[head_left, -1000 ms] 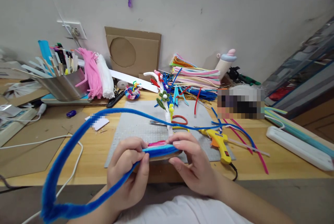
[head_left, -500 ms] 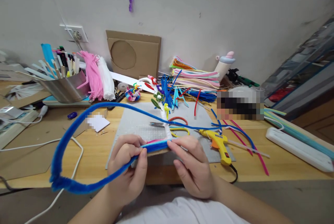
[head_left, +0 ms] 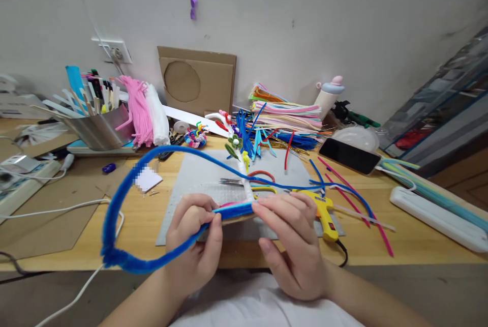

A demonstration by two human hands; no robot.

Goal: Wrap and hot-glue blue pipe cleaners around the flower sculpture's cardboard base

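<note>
My left hand (head_left: 194, 245) is closed, its thumb and fingers pinching a blue pipe cleaner (head_left: 236, 210) against the edge of a small cardboard piece (head_left: 238, 219). From the pinch the fuzzy stem swings out in a wide loop to the left, then runs back across to the right. My right hand (head_left: 293, 240) has its fingers stretched out, fingertips touching the right end of the blue-edged strip, thumb apart below. Just behind stands a white-wrapped stem (head_left: 246, 184) with green leaves and a small yellow shape. Scissors (head_left: 232, 181) lie behind it, partly hidden.
A yellow glue gun (head_left: 326, 215) lies right of my right hand on the grey mat (head_left: 190, 179). Pipe cleaner bundles (head_left: 285, 113) and a metal holder of sticks (head_left: 99, 131) line the back. A phone (head_left: 348, 155) and a power strip (head_left: 434, 220) are at right.
The blue loop's left end has shifted right. My right hand has moved slightly right and its fingers are more stretched out; my left hand keeps its pinch.
</note>
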